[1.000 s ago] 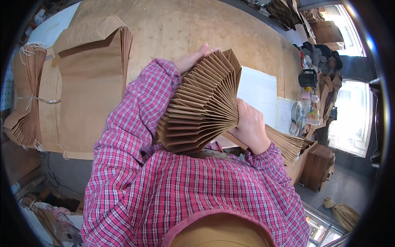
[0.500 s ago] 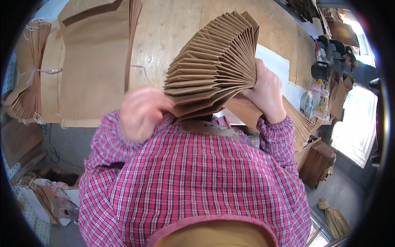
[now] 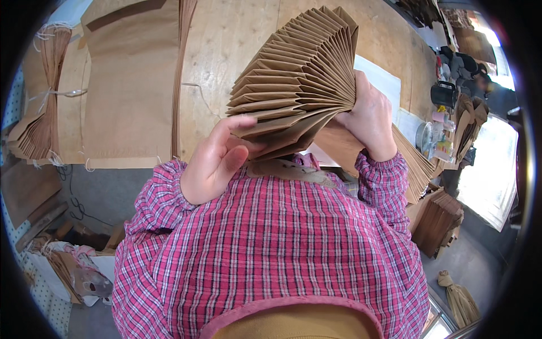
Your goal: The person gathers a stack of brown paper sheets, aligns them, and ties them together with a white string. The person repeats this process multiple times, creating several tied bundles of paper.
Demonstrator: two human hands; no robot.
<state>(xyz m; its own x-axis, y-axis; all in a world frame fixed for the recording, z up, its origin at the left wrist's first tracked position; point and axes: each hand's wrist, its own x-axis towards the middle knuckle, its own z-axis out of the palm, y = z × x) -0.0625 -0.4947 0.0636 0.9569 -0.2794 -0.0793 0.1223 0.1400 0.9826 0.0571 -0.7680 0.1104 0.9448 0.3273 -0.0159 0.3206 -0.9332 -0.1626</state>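
Note:
A thick sheaf of brown paper bags (image 3: 296,79) is spread like a fan above the near edge of the table. My right hand (image 3: 370,116) is closed round its gathered right end, with the bags bunched together in the grip. At the lower left of the fan is my left hand (image 3: 214,158), fingers stretched out and thumb apart. Its fingertips reach the loose edges of the lowest bags, and some of them are partly hidden there.
A stack of flat brown paper bags (image 3: 132,85) lies on the wooden table (image 3: 214,51) at left, beside a tied bundle (image 3: 52,96). More bags (image 3: 415,164) fan out under my right forearm. A black container (image 3: 443,95) stands far right, near another person (image 3: 480,79).
My left hand, blurred before, has moved right and its fingers now reach the lower bags. The fan and my right hand have shifted slightly up and to the right.

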